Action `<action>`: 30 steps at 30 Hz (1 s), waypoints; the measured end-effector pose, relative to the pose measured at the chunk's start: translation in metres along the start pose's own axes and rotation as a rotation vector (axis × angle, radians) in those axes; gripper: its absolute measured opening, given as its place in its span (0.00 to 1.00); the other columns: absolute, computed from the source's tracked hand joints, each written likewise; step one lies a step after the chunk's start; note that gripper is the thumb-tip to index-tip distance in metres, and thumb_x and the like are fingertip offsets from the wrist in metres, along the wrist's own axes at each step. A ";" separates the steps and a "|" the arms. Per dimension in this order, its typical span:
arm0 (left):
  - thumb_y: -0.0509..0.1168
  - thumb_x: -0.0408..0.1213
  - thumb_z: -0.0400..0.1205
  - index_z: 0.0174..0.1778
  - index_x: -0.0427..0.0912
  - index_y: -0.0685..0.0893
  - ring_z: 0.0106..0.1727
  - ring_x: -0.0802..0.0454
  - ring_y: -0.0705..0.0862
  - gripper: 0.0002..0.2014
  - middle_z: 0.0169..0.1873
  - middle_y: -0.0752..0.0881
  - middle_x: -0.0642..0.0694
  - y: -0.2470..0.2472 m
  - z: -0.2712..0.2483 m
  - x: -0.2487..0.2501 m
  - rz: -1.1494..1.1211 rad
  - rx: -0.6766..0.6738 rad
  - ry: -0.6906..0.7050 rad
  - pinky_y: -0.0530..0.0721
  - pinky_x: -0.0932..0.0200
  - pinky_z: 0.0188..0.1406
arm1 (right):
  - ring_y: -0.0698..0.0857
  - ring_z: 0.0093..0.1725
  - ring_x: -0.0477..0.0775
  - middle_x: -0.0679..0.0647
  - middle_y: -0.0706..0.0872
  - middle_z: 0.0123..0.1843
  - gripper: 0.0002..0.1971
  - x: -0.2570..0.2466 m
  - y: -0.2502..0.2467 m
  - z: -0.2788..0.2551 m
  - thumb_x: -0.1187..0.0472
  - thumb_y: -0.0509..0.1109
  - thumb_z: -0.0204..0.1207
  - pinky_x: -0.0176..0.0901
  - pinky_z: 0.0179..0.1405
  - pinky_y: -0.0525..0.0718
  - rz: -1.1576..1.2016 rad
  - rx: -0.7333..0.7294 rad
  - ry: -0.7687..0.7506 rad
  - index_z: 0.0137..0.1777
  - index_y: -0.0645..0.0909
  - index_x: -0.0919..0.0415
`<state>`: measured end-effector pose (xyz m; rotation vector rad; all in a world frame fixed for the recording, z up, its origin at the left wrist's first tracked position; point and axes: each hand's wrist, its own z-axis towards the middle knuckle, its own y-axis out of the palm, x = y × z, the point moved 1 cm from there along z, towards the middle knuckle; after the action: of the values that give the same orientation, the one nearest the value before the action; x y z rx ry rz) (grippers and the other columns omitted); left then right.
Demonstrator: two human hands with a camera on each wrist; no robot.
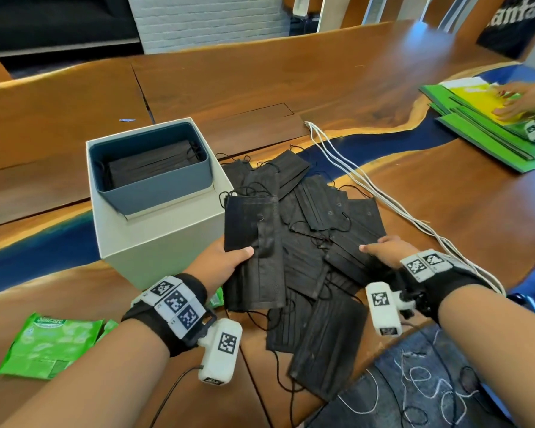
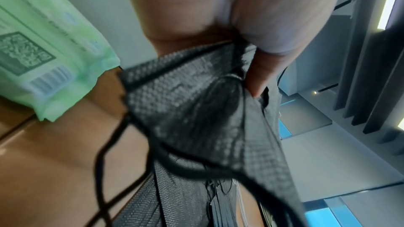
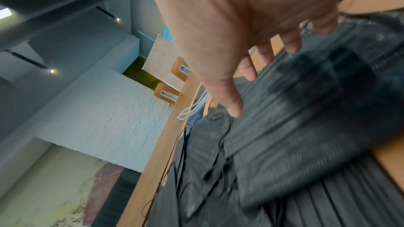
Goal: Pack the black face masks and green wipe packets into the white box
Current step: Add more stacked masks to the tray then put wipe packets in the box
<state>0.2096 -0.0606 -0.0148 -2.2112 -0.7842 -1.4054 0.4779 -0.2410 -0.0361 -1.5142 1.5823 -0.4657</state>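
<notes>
Masks point(image 1: 318, 230) light, floppy; my left hand point(image 1: 226, 262) pinches a stack point(image 1: 254, 242) by its edge, my right hand point(image 1: 383, 250) loose-fingered on the bench pile.

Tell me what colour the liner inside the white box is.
Slate blue-grey liner; clearest in the head view.

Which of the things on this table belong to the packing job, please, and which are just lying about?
Job:
- masks in the left hand
- mask pile under the right hand
- wipes
- white box, with its blue insert already holding masks

Lying about:
- white cords
- green folders
- dark cloth
</notes>
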 end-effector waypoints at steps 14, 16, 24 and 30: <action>0.63 0.30 0.83 0.53 0.51 0.81 0.54 0.48 0.85 0.10 0.50 0.87 0.48 0.014 -0.007 -0.002 -0.024 0.032 -0.058 0.80 0.51 0.61 | 0.74 0.69 0.64 0.61 0.76 0.67 0.37 0.014 -0.002 0.028 0.46 0.80 0.65 0.51 0.66 0.71 -0.311 0.133 0.054 0.70 0.70 0.57; 0.62 0.29 0.83 0.56 0.48 0.81 0.54 0.47 0.85 0.11 0.51 0.87 0.46 0.014 -0.008 -0.003 -0.037 0.037 -0.067 0.80 0.50 0.62 | 0.78 0.64 0.61 0.58 0.82 0.62 0.30 0.018 -0.002 0.027 0.44 0.77 0.68 0.48 0.63 0.71 -0.341 0.131 0.022 0.65 0.74 0.57; 0.62 0.30 0.83 0.56 0.45 0.80 0.50 0.48 0.85 0.09 0.48 0.87 0.45 0.012 -0.009 -0.010 -0.118 0.069 -0.119 0.83 0.55 0.50 | 0.80 0.50 0.64 0.61 0.84 0.45 0.12 0.044 0.001 0.012 0.56 0.67 0.73 0.48 0.49 0.76 0.051 0.063 -0.013 0.52 0.81 0.62; 0.63 0.29 0.83 0.58 0.41 0.80 0.45 0.47 0.85 0.09 0.45 0.87 0.42 0.011 -0.010 -0.013 -0.137 0.079 -0.175 0.83 0.55 0.43 | 0.84 0.48 0.61 0.61 0.86 0.49 0.08 0.036 -0.006 -0.029 0.62 0.65 0.74 0.49 0.42 0.79 0.423 0.037 -0.184 0.52 0.80 0.60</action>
<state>0.2051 -0.0784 -0.0231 -2.2787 -1.0512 -1.2296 0.4636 -0.2844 -0.0274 -1.1166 1.6774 -0.1119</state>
